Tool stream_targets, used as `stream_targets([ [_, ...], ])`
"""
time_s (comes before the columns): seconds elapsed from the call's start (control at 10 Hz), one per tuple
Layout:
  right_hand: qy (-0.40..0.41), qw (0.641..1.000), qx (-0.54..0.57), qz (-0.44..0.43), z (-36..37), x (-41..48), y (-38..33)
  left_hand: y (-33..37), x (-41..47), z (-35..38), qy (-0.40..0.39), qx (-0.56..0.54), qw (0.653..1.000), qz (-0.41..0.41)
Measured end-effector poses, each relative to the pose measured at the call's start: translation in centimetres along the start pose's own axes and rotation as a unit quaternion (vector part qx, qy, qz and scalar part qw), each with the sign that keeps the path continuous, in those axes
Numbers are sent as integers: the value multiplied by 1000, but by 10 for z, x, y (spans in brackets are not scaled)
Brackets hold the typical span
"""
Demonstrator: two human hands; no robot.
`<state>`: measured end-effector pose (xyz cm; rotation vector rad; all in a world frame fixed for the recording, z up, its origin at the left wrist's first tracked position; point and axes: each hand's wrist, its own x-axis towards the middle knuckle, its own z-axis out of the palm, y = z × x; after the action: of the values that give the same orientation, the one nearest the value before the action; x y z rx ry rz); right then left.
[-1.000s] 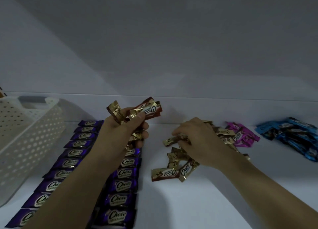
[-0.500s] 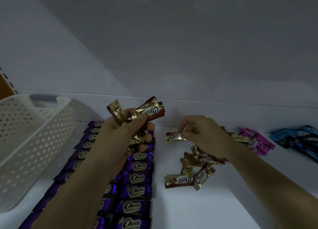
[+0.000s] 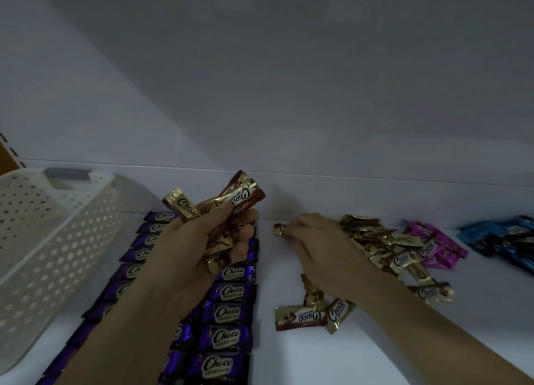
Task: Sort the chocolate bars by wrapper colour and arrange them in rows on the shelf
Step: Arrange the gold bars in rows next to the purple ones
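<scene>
My left hand (image 3: 199, 240) is raised over the purple rows and is shut on a bunch of gold-and-brown chocolate bars (image 3: 239, 198) that fan out above its fingers. My right hand (image 3: 320, 245) presses one gold-and-brown bar (image 3: 278, 230) down on the white shelf (image 3: 289, 361), just right of the purple bars. Purple bars (image 3: 228, 312) lie in two rows running front to back; my left forearm hides part of them. A loose heap of gold bars (image 3: 401, 257) lies behind and beside my right hand, and two more (image 3: 303, 316) lie nearer the front.
A white perforated plastic basket (image 3: 43, 240) stands at the left edge of the shelf. Pink bars (image 3: 433, 243) lie in a small heap right of the gold ones, blue bars (image 3: 500, 237) at the far right. The shelf's back wall rises just behind everything.
My right hand carried one gold-and-brown bar out of the heap and lowered it onto the shelf beside the purple rows. My left hand kept its bunch raised.
</scene>
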<state>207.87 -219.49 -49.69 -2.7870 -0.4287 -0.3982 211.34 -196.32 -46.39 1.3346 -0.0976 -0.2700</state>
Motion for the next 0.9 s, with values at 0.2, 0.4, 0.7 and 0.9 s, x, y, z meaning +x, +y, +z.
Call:
stream_targets([
  [0.2, 20, 999, 47, 16, -5, 0, -8, -4, -5, 8, -11, -32, 999, -27],
  [0.4, 89, 901, 410, 109, -64, 14, -50, 8, -26, 25, -54, -41, 997, -41],
  [0.7, 75, 865, 476, 141, -60, 9, -49, 16, -34, 37, -39, -37, 998, -39],
  [0.9, 127, 853, 485, 146, -64, 1, -49, 15, -37, 40, -15, -23, 1000, -8],
])
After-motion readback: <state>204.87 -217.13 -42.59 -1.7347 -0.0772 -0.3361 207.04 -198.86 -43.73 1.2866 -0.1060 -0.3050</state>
